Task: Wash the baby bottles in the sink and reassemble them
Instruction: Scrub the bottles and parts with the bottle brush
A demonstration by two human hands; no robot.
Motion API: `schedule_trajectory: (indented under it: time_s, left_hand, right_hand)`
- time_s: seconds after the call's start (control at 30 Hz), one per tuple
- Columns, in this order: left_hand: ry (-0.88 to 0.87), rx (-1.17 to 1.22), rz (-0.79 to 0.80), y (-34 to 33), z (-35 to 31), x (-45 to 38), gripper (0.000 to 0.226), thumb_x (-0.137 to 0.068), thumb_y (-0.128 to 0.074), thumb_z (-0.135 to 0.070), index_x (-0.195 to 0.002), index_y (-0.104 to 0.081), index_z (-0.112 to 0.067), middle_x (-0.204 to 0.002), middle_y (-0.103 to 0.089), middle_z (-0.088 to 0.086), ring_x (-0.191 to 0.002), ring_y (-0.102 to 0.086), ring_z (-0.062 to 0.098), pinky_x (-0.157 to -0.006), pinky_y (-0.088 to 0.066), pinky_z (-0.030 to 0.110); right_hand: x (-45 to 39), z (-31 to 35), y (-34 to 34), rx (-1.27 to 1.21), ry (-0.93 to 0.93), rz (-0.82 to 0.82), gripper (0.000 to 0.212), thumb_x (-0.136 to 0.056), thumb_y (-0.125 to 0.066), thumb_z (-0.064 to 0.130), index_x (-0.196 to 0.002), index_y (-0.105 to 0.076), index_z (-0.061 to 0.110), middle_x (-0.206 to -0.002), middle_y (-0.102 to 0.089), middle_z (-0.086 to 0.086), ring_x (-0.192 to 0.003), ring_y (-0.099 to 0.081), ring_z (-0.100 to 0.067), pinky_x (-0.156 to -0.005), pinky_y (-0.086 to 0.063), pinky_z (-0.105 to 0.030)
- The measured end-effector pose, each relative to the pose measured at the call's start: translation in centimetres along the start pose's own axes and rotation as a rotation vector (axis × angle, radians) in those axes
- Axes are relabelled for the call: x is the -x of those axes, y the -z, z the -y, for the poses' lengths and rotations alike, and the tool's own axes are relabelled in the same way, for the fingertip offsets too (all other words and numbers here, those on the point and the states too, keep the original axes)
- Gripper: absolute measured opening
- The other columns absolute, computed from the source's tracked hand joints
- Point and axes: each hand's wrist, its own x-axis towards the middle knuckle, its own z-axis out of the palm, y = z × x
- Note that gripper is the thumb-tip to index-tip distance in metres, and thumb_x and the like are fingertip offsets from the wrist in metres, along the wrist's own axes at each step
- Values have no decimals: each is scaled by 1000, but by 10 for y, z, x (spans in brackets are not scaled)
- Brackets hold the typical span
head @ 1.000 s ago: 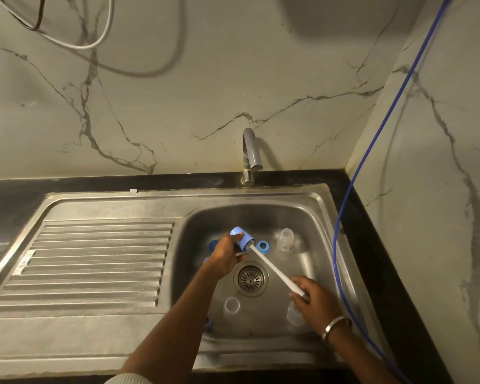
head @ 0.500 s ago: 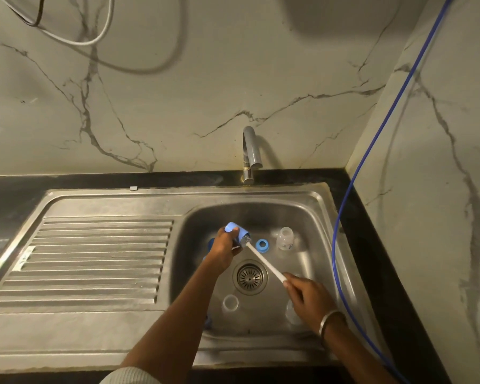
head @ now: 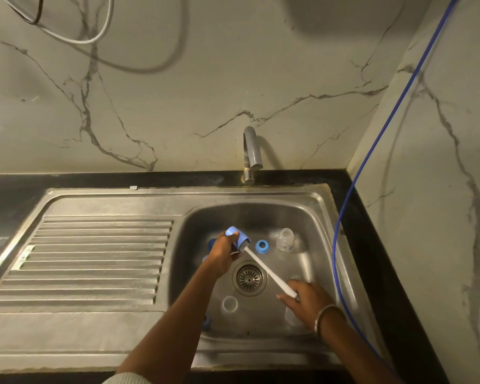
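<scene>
Steel sink (head: 311,206) w/ ribbed drainboard (head: 94,259) on its left, tap (head: 250,151) at back. Blue hose (head: 372,151) runs down the right wall. Clear bottle (head: 285,239) stands upright at basin back-right, blue ring (head: 262,245) just beside it. Left hand (head: 223,253) grips blue cap (head: 237,237) over basin; right hand (head: 306,299) holds white brush handle (head: 269,273), bristle end inside the cap. Clear cup (head: 229,304) near drain (head: 249,277).

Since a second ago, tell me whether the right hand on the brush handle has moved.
Yes. The right hand slid toward the drain half a second ago, then drew back toward the sink's near right corner, about where it began, gripping the brush handle.
</scene>
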Motion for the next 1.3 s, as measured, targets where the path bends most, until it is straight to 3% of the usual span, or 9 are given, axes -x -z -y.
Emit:
schedule_trajectory:
  time_s: [0.1,0.23,0.47,0.6,0.67,0.77,0.93,1.1,1.3]
  left_hand:
    - [-29,-13,-5,4,0,-1,14,-100,-44,-19,-91,-55,-17,-83,-60,7,-78,-56,18,-70,-45,30]
    - [-19,13,1,5,-5,-1,17,-100,-45,-21,-113,-52,-15,-96,-59,10,-84,-57,19,-72,-46,30]
    - [19,-13,49,-7,-2,3,21,-100,-47,-20,-115,-53,-8,-87,-59,11,-72,-60,17,-52,-50,23]
    - [-33,-30,55,-2,3,1,21,-100,-45,-18,-93,-64,-20,-80,-64,8,-71,-61,17,-54,-52,23]
    - [-35,-21,25,2,-1,0,14,-99,-48,-19,-112,-55,-19,-97,-61,12,-80,-60,19,-61,-52,27]
    - [-7,-11,3,2,-7,-4,30,-97,-54,-19,-126,-45,-12,-112,-57,17,-85,-61,21,-65,-50,30]
    - [-15,26,-36,4,-5,-8,27,-97,-54,-22,-121,-47,-10,-104,-60,11,-87,-61,21,-73,-51,31]
    - [-69,59,-159,6,-2,-11,26,-96,-56,-20,-119,-44,-18,-102,-57,7,-87,-60,19,-66,-48,29]
    - [-137,97,-295,3,-6,-16,35,-98,-54,-23,-129,-38,-20,-109,-49,4,-87,-55,15,-83,-49,36]
  right_hand:
    - [3,-1,8,-39,31,-92,33,-93,-49,50,-84,-62,21,-72,-62,2,-68,-61,-14,-68,-53,-33]
    - [3,-2,4,-69,-15,-168,24,-95,-51,38,-81,-56,19,-67,-60,3,-65,-60,-14,-67,-54,-34]
    - [-1,4,-10,-323,-178,94,10,-93,-54,26,-88,-58,19,-73,-69,-6,-52,-67,-23,-43,-52,-29]
    - [-4,5,-5,-127,-14,22,14,-88,-61,36,-90,-64,22,-73,-65,0,-65,-63,-17,-63,-56,-34]
    - [-3,4,-3,-63,24,-26,19,-90,-58,40,-96,-62,23,-81,-64,-1,-75,-62,-19,-72,-54,-37]
    - [0,3,-6,-81,33,-142,15,-94,-52,34,-92,-58,20,-79,-61,-2,-71,-59,-17,-70,-53,-36]
    - [-1,0,-10,-180,-56,-157,9,-87,-61,16,-88,-52,14,-81,-60,-5,-71,-60,-20,-68,-55,-39]
    - [-3,-9,-10,-172,-49,-139,7,-88,-63,26,-93,-59,22,-76,-63,5,-67,-62,-13,-64,-57,-32]
    - [-3,-8,-13,-172,-42,-206,16,-92,-58,26,-105,-65,20,-81,-65,3,-74,-62,-14,-72,-54,-27]
